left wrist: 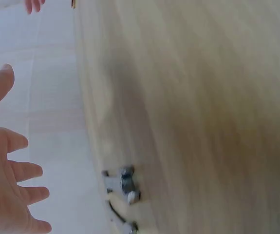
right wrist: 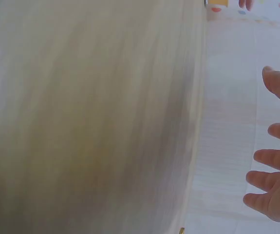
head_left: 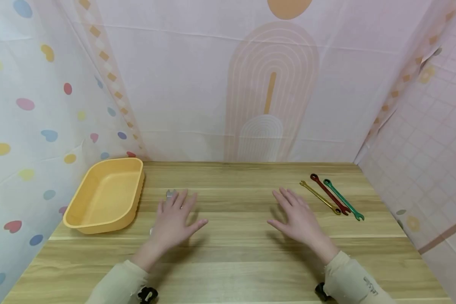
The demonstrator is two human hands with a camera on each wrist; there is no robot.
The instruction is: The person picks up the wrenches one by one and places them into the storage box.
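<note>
Lying apart: three coloured wrenches [head_left: 331, 196], one tray [head_left: 105, 195].

We see both forearms in pale sleeves reaching forward, the left hand [head_left: 173, 220] and the right hand [head_left: 297, 215] held palm down and well apart, fingers [left wrist: 25, 170] straight and spread, thumbs turned inward toward each other, neither hand gripping anything

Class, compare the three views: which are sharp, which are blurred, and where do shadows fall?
Head view: sharp, with soft shadows under the left hand and right hand on the light wooden table; both wrist views: smeared wood grain, only fingers fairly distinct.
</note>
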